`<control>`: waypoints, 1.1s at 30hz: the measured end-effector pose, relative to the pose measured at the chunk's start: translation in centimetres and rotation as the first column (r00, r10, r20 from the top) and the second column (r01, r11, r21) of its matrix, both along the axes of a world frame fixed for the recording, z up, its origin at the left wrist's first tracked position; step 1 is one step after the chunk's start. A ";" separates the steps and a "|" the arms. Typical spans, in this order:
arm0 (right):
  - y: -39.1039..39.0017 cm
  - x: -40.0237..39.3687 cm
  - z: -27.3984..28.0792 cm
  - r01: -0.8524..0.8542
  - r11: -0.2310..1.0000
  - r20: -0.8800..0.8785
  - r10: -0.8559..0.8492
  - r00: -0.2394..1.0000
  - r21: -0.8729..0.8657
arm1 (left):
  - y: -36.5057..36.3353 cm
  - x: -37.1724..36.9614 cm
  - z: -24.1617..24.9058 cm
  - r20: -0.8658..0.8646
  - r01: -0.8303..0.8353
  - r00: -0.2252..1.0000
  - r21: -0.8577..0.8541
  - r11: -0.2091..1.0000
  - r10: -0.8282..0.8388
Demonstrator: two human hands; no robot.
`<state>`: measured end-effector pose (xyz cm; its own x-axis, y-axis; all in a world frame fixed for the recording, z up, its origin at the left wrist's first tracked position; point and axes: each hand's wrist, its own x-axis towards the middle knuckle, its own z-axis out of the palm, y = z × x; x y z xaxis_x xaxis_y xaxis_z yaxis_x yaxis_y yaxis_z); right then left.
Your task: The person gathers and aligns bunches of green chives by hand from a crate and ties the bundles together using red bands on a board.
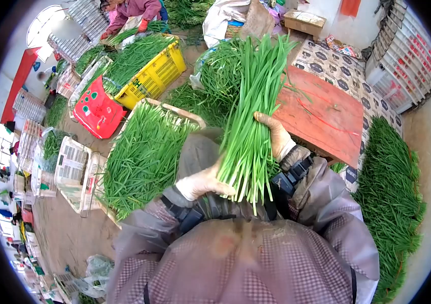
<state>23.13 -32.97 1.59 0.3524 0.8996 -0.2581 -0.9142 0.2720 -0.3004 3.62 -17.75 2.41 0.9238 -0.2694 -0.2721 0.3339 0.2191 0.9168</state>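
A large bunch of long green leafy stalks (256,106) stands upright in front of my body, pale cut ends down. My left hand (203,183), in a whitish glove, is closed around its lower left side near the ends. Higher up, my right hand (275,136), gloved too, grips the bunch from the right, its thumb across the stalks. Right of the bunch is a red wooden board (327,119) with a thin red string on it. A crate heaped with similar greens (144,152) sits to the left.
A yellow crate (162,71) of greens stands behind, beside a red bag (98,109). Another person (137,15) in red gloves handles greens at the back. White crates (71,167) are at left. Bundled greens (390,202) line the right wall.
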 end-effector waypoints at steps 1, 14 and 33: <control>0.0 0.0 -0.1 0.019 1.000 0.015 -0.018 1.000 -0.004 | -0.3 -0.2 -0.2 -0.015 0.016 1.000 -0.019 1.000 -0.016; -0.4 3.1 0.5 0.306 0.949 0.025 -0.309 0.951 0.077 | -2.2 4.8 -4.4 -0.018 -0.062 0.998 -0.512 0.857 0.062; -6.6 1.9 -10.8 0.376 0.813 0.553 -0.082 0.829 -0.444 | -6.0 14.6 -17.4 -0.544 -0.383 0.833 -0.698 0.605 -0.101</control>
